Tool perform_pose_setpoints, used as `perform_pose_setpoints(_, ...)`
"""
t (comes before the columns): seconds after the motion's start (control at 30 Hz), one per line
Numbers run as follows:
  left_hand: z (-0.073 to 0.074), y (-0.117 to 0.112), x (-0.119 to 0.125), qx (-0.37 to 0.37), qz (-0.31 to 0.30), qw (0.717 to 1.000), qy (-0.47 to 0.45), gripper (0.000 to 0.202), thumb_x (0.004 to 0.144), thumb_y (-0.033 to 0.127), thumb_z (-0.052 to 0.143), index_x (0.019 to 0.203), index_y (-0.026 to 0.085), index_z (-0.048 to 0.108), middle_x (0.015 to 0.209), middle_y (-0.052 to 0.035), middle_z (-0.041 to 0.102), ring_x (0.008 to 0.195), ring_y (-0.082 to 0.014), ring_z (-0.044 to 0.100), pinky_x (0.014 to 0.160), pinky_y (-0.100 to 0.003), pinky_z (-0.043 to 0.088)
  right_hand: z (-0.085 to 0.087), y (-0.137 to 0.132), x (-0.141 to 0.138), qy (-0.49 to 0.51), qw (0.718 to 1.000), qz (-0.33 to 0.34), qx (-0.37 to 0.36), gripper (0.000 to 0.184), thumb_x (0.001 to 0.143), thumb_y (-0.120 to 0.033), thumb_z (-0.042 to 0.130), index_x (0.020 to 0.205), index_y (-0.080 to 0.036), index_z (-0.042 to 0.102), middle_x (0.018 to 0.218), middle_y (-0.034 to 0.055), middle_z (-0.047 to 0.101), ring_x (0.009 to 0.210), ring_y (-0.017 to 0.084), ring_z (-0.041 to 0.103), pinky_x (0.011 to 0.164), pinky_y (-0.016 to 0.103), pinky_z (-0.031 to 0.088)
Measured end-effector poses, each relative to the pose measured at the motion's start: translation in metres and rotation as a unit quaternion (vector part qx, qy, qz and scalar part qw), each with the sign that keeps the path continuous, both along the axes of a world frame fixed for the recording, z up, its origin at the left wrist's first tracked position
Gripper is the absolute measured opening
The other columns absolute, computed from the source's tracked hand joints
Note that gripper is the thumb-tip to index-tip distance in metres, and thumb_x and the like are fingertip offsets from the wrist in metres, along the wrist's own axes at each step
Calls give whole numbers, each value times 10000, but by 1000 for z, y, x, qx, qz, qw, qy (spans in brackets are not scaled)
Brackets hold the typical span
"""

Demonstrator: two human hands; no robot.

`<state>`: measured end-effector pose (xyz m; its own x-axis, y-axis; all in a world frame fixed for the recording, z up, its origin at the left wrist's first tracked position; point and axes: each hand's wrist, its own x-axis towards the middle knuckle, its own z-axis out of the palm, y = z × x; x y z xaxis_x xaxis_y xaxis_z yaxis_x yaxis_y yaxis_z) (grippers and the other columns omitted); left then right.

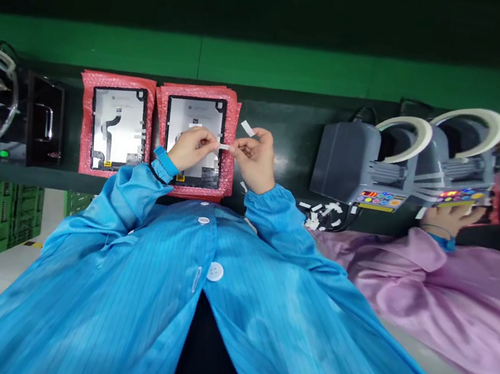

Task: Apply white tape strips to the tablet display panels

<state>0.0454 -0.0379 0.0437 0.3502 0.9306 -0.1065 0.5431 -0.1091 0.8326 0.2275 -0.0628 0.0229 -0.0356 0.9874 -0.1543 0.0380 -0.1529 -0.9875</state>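
White strip (224,146): between my two hands, above the right edge of a tablet panel (203,110).
Left hand (193,148): I pinch one end, thumb against fingertip.
Right hand (257,159): I pinch the other end; a second strip (247,128) juts beside my forefinger.
Pink bubble wrap (225,186): under that panel.
Grey dispenser (340,159): off to my right, loose strips (322,215) near its front.

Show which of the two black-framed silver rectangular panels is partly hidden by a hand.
The black-framed silver panel on the right: the person's left hand overlaps it; no hand overlaps the panel on the left.
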Motion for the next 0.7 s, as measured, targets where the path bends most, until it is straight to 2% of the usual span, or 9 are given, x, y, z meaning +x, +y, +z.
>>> perform_pose_setpoints(0.1, -6, 1, 7, -14, 28, 997, 68, 161, 842, 264, 648, 701, 193, 612, 794, -37, 645, 862, -209, 576, 841, -353, 454, -18, 6, -2, -21, 1000, -11, -15, 572, 738, -385, 751, 1112, -275, 332, 746, -70, 566, 627, 123, 593, 605, 272, 490)
perform_pose_setpoints(0.2, -11, -2, 17, -34, 68, 982, 175, 149, 825, 236, 671, 693, 183, 630, 952, -91, 651, 1050, -298, 543, 900, -430, 416, -37, 9, -6, -56, 997, -23, -39, 553, 734, -318, 730, 1130, -253, 348, 724, -71, 573, 625, 135, 599, 635, 302, 509)
perform_pose_setpoints(0.3, -13, -6, 24, -56, 77, 970, 224, 149, 849, 242, 651, 714, 177, 647, 1080, -122, 626, 1152, -352, 489, 923, -473, 387, -49, 10, -8, -98, 993, -28, -52, 517, 726, -263, 706, 1126, -228, 381, 729, -58, 581, 646, 144, 604, 676, 326, 516)
perform_pose_setpoints(0.47, -12, -9, 25, -58, 63, 967, 241, 192, 898, 283, 588, 753, 180, 661, 1111, -131, 604, 1166, -357, 469, 938, -487, 367, -54, 8, -9, -140, 988, -28, -63, 487, 717, -183, 649, 1123, -216, 384, 695, -62, 580, 652, 155, 604, 737, 357, 514)
perform_pose_setpoints(0.7, -9, -10, 28, -60, 50, 963, 259, 188, 896, 278, 571, 768, 175, 662, 1102, -133, 597, 1175, -355, 463, 960, -491, 365, -52, 9, -12, -165, 983, -37, -67, 439, 701, -162, 632, 1056, -232, 384, 697, -64, 551, 612, 135, 559, 707, 324, 486)
